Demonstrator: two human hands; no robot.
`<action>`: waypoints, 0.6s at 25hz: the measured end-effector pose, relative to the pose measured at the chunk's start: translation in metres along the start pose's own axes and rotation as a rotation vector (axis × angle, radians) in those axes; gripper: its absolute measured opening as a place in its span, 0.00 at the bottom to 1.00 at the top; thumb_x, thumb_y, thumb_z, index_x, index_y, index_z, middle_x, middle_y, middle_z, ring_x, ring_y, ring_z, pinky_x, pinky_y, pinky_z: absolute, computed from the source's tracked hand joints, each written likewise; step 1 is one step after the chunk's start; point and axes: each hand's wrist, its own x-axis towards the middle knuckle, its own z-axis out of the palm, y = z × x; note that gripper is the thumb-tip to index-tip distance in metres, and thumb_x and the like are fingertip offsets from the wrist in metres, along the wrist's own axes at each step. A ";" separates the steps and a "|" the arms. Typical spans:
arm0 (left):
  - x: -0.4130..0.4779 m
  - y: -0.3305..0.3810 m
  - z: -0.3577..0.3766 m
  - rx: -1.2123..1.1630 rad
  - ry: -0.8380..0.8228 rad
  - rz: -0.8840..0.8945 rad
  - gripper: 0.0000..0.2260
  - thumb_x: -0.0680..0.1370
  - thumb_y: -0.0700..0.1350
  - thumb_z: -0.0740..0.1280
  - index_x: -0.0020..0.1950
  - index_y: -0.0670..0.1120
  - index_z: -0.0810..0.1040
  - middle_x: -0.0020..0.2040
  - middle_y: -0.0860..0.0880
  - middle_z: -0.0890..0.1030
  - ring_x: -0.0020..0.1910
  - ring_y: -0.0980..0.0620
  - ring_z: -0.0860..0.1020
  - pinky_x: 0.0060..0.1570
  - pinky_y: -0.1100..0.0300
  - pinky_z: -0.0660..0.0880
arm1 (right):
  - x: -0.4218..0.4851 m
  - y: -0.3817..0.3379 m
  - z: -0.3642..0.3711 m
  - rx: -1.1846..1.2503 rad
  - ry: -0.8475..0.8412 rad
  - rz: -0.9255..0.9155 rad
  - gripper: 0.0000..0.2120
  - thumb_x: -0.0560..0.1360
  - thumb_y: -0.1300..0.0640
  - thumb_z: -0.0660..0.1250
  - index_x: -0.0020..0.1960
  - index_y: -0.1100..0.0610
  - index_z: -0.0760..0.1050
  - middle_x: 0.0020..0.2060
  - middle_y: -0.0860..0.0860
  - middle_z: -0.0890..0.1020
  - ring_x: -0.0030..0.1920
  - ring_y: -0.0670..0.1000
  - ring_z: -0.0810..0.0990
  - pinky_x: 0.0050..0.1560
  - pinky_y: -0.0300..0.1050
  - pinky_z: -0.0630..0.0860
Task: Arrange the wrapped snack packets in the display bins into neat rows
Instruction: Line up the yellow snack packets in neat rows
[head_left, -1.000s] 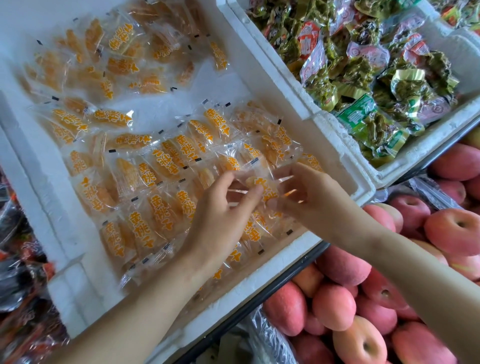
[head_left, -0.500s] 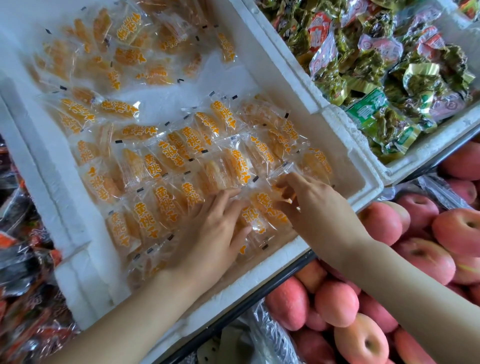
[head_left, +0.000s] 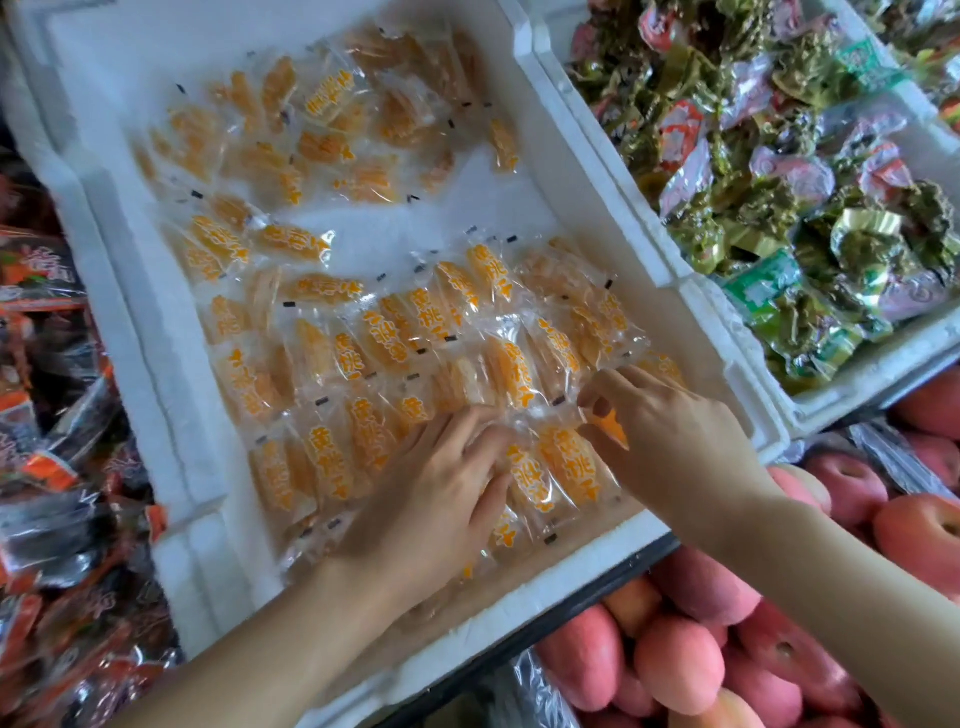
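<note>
Beneath the left grip (head_left: 441, 499), whose fingers lie spread and flat, clear-wrapped yellow peach packets (head_left: 363, 431) sit side by side in the near rows of a white foam bin (head_left: 171, 415). Just right of it, the right grip (head_left: 670, 436) pinches the edge of a single packet (head_left: 612, 426) between thumb and curled fingers, at the row's end, close to the bin's right wall. Beyond both grips more rows overlap, and farther on a loose heap (head_left: 337, 119) of the same packets lies unsorted. Past the right wall, a second foam bin (head_left: 737, 332) holds green pickle packets (head_left: 779, 234). Under the right forearm red apples (head_left: 675, 670) are piled. Left of the left grip, outside the bin, lie dark red-and-black snack packs (head_left: 52, 467).
</note>
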 end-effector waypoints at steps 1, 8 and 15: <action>0.004 -0.007 -0.005 0.002 0.037 -0.004 0.13 0.76 0.47 0.60 0.56 0.46 0.78 0.56 0.49 0.77 0.54 0.49 0.77 0.54 0.55 0.73 | 0.005 -0.002 -0.002 0.036 0.045 -0.030 0.08 0.72 0.53 0.70 0.50 0.50 0.75 0.45 0.46 0.79 0.48 0.52 0.80 0.34 0.41 0.70; 0.038 -0.097 -0.050 0.109 0.138 -0.408 0.18 0.77 0.47 0.64 0.65 0.42 0.73 0.63 0.42 0.73 0.65 0.40 0.70 0.63 0.49 0.65 | 0.114 -0.056 0.010 0.177 0.110 -0.247 0.16 0.77 0.59 0.64 0.64 0.57 0.71 0.60 0.55 0.74 0.61 0.57 0.72 0.59 0.49 0.69; 0.073 -0.145 -0.072 -0.282 0.342 -0.823 0.32 0.80 0.47 0.62 0.79 0.47 0.47 0.79 0.44 0.49 0.77 0.48 0.48 0.73 0.55 0.51 | 0.218 -0.148 0.046 0.344 -0.028 -0.262 0.23 0.79 0.57 0.60 0.73 0.54 0.59 0.70 0.51 0.65 0.69 0.53 0.62 0.65 0.46 0.63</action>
